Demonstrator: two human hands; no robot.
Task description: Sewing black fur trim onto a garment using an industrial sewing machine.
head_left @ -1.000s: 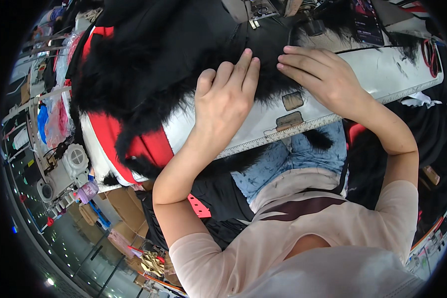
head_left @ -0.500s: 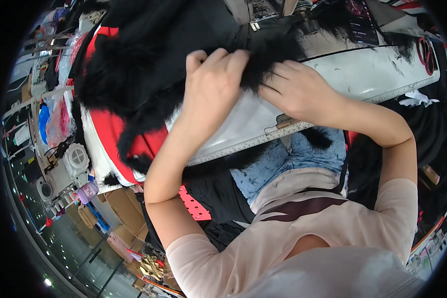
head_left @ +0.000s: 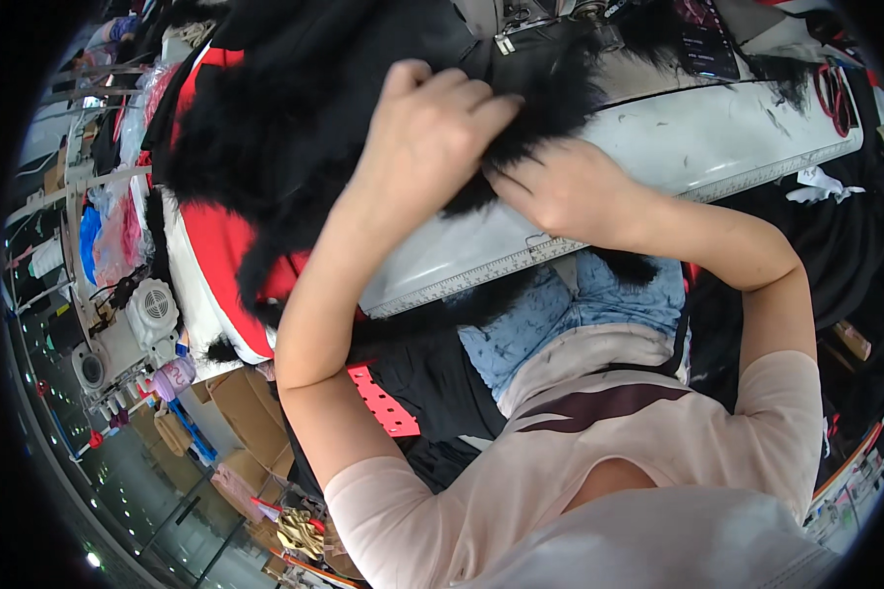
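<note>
Black fabric [head_left: 334, 88] with long feathery fur trim [head_left: 540, 88] lies over the white work surface [head_left: 697, 133] below a sewing machine [head_left: 516, 20]. My left hand [head_left: 442, 133] is curled on the fabric and trim, its fingers bent round the fur. Lower and to its right, my right hand [head_left: 560, 191] has its fingers bent into the fur edge, fingertips hidden. A measuring tape [head_left: 481, 273] runs along the surface's front edge below my hands.
A phone [head_left: 707, 44] and red-handled scissors [head_left: 833, 103] lie at the right. Red-and-white fabric [head_left: 216, 260] is on the left, beside a white fan-like device [head_left: 154, 309] and plastic bags [head_left: 118, 221]. Cardboard [head_left: 246, 422] stands lower left, dark cloth [head_left: 805, 245] at right.
Both hands have gone from flatter fingers to curled grips on the fur. The right hand moved down and left; the left rose slightly. The fur beside them has shifted.
</note>
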